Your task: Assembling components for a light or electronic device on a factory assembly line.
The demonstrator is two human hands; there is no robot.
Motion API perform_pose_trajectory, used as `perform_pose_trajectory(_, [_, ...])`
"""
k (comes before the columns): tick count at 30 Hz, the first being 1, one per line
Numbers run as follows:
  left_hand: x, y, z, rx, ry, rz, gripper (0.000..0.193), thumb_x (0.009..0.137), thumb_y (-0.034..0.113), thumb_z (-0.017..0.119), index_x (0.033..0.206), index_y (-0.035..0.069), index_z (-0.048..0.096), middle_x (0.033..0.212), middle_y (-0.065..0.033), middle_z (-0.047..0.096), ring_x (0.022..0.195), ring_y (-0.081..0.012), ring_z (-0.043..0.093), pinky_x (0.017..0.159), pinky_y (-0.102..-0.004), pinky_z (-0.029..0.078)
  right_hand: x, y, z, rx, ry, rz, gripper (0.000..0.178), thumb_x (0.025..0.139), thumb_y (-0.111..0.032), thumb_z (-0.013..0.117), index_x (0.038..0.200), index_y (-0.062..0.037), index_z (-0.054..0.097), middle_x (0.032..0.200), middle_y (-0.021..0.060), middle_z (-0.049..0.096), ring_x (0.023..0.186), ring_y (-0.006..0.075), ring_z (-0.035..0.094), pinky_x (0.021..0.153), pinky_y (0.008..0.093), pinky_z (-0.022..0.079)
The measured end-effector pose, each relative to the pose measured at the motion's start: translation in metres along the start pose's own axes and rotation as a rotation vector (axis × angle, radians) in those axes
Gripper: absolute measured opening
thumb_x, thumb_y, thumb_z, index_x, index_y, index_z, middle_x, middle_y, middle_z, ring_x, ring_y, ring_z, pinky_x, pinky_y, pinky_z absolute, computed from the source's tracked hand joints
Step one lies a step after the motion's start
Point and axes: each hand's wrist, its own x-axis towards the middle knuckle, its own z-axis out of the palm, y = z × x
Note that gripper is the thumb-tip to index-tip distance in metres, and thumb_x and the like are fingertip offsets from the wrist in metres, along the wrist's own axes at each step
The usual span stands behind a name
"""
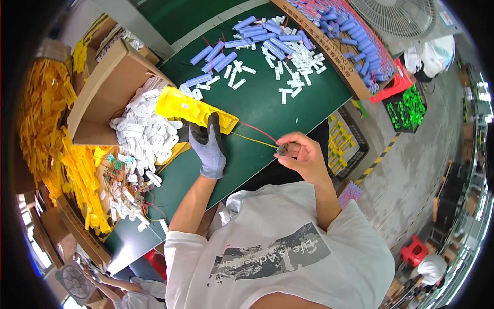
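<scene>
Green tabletop (pixel 309 110) below yellow casing (pixel 182 106), right end in clasped left grip (pixel 207 147), small dark piece (pixel 282 150) in pinched right grip (pixel 306 157)

Passage over the green worktop (pixel 272 110) — a hand could cross between the yellow casing (pixel 193 109) and the scattered white pieces (pixel 309 61). Obstacles: red wire (pixel 259 129) and yellow wire (pixel 257 140) bridging the near side; cardboard box (pixel 95 100) at left; blue cylinders (pixel 252 32) beyond.

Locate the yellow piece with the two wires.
In the head view, the yellow piece is held by the gloved left hand, left of centre, beside the carton heaped with white parts.
</scene>
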Motion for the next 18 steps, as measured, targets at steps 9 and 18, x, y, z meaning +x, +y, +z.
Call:
perform_pose_trajectory(9, [0.006, 0.012, 0.000, 0.105, -0.126, -0.091, 0.049, 0.084, -0.002, 0.066, 0.128, 0.000, 0.044, 0.106, -0.0070, 0.060, 0.095, -0.0142, 0.058, 0.086, -0.0279, 0.048, 0.017, -0.016, -0.017, 0.014, -0.098, -0.053, 0.023, 0.076, 0.002, 0.068, 0.098, 0.0081, 0.064, 0.076, 0.0130, 0.067, 0.061, 0.0160, 0.066, 0.051, 0.0235, 0.053])
perform_pose_trajectory(18, [-0.005, 0.009, -0.003, 0.197, -0.485, -0.087, 0.074, 0.082, -0.010, 0.055, 0.146, 0.003, 0.020, 0.129, -0.0149, 0.050, 0.117, -0.0207, 0.052, 0.099, -0.0343, 0.043, 0.072, -0.017, 0.026, -0.088, 0.090, -0.144, 0.034, 0.093, -0.029, 0.058, 0.074, -0.0012, 0.062, 0.057, 0.0045, 0.059, 0.044, 0.0077, 0.052, 0.039, 0.0188, 0.033])
